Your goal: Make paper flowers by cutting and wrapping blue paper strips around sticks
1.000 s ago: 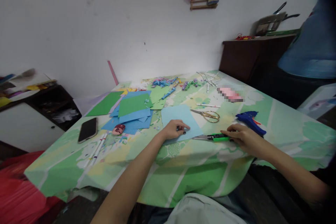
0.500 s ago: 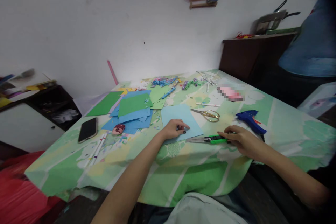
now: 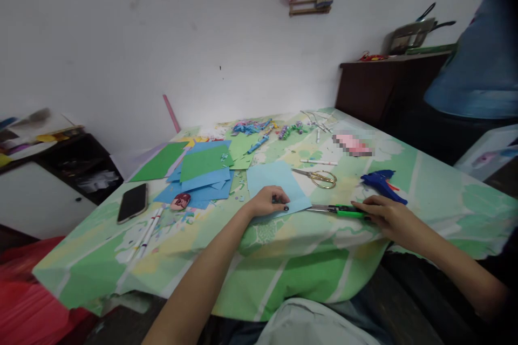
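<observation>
My left hand (image 3: 270, 200) rests on the light blue paper (image 3: 279, 178) near its front edge, fingers curled, the thumb on the sheet. Whether the fingers grip the sheet is hard to make out. In my right hand (image 3: 382, 214) is a green and black utility knife (image 3: 342, 210), its long blade pointing left. The blade's tip is at the right corner of the light blue paper. Gold-handled scissors (image 3: 321, 178) lie just behind the knife. A blue glue gun (image 3: 383, 184) lies behind my right hand.
Blue and green sheets (image 3: 206, 164), a phone (image 3: 133, 202), markers (image 3: 150, 232) and a pink-red object (image 3: 180, 201) lie at the left. Paper curls (image 3: 292, 130), a pen (image 3: 319, 162) and a blurred pink item (image 3: 352, 144) are farther back on the patterned tablecloth (image 3: 259, 275).
My right hand has moved right with the knife, so the blade has shifted from the paper's front edge to its right corner. My left hand has stayed nearly in place on the sheet.
</observation>
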`<state>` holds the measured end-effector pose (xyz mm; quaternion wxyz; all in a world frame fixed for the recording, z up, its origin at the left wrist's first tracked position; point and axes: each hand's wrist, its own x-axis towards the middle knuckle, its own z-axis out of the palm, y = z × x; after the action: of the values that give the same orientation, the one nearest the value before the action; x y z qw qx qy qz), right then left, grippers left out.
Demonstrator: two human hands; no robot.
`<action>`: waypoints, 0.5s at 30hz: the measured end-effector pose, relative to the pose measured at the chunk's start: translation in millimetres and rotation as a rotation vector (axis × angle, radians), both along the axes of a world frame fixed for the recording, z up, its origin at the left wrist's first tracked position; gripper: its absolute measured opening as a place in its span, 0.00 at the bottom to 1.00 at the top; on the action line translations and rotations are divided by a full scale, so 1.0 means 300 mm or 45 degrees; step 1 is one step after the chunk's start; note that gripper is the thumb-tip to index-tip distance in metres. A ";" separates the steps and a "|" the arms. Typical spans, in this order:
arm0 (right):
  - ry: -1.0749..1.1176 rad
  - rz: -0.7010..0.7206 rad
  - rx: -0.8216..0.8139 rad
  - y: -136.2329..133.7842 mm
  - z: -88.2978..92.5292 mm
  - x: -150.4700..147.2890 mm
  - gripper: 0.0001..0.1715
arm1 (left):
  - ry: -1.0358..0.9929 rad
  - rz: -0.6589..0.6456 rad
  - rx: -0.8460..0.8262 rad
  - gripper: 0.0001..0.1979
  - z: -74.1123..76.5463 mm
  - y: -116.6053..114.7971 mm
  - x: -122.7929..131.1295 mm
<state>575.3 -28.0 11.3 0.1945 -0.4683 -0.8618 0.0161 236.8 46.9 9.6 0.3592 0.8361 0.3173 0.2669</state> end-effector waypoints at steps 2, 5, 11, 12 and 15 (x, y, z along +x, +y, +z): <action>-0.003 -0.030 0.017 0.001 -0.004 0.017 0.23 | -0.024 -0.023 -0.041 0.09 -0.004 0.004 -0.001; -0.001 -0.129 0.077 0.000 -0.009 0.041 0.22 | -0.045 -0.042 -0.073 0.09 -0.005 0.008 -0.005; 0.015 -0.168 0.131 -0.002 -0.008 0.012 0.22 | -0.153 -0.055 -0.081 0.09 -0.001 0.012 -0.011; 0.007 -0.188 0.149 -0.001 -0.008 0.004 0.22 | -0.161 -0.058 -0.079 0.10 -0.002 0.013 -0.013; -0.024 -0.344 0.250 0.005 -0.008 -0.002 0.22 | -0.186 -0.066 -0.084 0.10 -0.008 0.018 -0.017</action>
<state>574.8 -26.5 8.9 0.2317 -0.5589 -0.7901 -0.0990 231.8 52.3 7.1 0.4154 0.8101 0.2772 0.3072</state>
